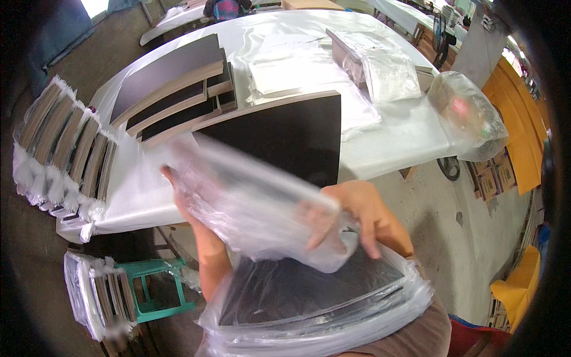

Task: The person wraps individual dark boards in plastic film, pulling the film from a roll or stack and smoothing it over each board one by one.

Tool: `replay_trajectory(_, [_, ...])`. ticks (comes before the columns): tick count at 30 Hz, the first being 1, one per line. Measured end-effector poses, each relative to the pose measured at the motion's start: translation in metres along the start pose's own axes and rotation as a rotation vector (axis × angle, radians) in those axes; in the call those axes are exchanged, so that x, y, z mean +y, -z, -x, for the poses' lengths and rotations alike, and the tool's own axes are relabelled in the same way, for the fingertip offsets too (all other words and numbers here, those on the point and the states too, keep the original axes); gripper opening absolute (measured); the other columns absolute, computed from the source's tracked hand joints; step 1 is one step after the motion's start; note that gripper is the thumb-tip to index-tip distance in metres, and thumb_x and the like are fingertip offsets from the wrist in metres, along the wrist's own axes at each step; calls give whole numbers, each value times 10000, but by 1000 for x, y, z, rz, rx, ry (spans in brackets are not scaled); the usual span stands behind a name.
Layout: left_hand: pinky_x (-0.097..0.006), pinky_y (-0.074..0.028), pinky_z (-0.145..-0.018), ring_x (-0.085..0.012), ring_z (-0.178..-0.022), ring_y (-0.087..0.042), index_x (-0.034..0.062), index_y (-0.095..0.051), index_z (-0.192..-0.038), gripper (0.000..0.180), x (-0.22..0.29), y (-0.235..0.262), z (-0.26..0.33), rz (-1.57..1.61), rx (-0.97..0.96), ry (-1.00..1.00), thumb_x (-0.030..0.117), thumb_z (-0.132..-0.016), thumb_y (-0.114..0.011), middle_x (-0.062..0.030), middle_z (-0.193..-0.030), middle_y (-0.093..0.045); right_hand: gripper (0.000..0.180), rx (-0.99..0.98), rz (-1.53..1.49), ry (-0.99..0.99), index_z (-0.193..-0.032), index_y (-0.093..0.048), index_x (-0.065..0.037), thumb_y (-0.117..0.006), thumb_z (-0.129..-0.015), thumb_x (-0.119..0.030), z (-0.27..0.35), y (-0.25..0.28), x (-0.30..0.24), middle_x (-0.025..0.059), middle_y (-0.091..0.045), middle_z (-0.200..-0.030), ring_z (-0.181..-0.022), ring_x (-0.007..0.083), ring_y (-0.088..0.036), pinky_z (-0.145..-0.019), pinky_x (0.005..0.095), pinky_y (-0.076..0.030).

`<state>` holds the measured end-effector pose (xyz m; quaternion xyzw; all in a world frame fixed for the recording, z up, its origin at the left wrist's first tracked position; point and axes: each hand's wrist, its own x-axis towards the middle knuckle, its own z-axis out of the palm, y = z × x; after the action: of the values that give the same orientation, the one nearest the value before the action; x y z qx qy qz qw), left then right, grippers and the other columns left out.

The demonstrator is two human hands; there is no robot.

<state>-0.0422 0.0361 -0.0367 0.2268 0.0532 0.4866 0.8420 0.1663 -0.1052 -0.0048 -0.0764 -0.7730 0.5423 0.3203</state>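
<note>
Between my hands is a clear plastic bag (256, 202), tilted and blurred by motion; whether anything is inside it I cannot tell. My left hand (181, 184) grips its left end, with most of the fingers hidden behind the film. At the right end my right hand (357, 208) has hold of the bag's edge, and some of its fingers show through the plastic. Below, a stack of dark flat boards wrapped in clear plastic (309, 291) lies on my lap. Just beyond the bag, a bare black board (285, 131) rests on the white-covered table (386, 154).
More dark boards (172, 71) are piled at the table's far left. Wrapped bundles (65, 143) line its left edge. Flat clear bags (291, 65) and a wrapped pack (386, 71) lie farther back. A filled plastic bag (467, 116) hangs at the right corner. A green stool (157, 285) stands lower left.
</note>
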Motion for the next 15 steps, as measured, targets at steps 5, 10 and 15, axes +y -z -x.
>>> replay_trajectory(5, [-354, -417, -757, -218, -840, -517, 55, -479, -1069, 531, -41, 51, 49, -250, -104, 590, 504, -791, -422, -90, -938, -537, 834, 492, -198, 57, -1111, -494, 31, -842, -414, -267, 27, -8, -16, 133, -487, -1105, -762, 139, -549, -584, 230, -427])
replay_trajectory(10, [-373, -404, -844, -267, -937, -514, 8, -457, -1128, 698, 0, 23, 7, -196, -137, 102, 597, -758, -407, -120, -1031, -538, 863, 694, -228, 59, -1140, -459, 25, -840, -420, -261, 45, -21, 5, 134, -471, -1132, -801, 145, -541, -626, 233, -419])
replay_trajectory(15, [-343, -422, -810, -245, -897, -528, -8, -467, -1095, 561, -10, 14, 3, -283, -118, 166, 464, -792, -479, -111, -1012, -542, 893, 715, -209, -10, -1168, -425, 19, -838, -426, -255, 33, -32, 8, 136, -454, -1158, -840, 150, -533, -668, 236, -412])
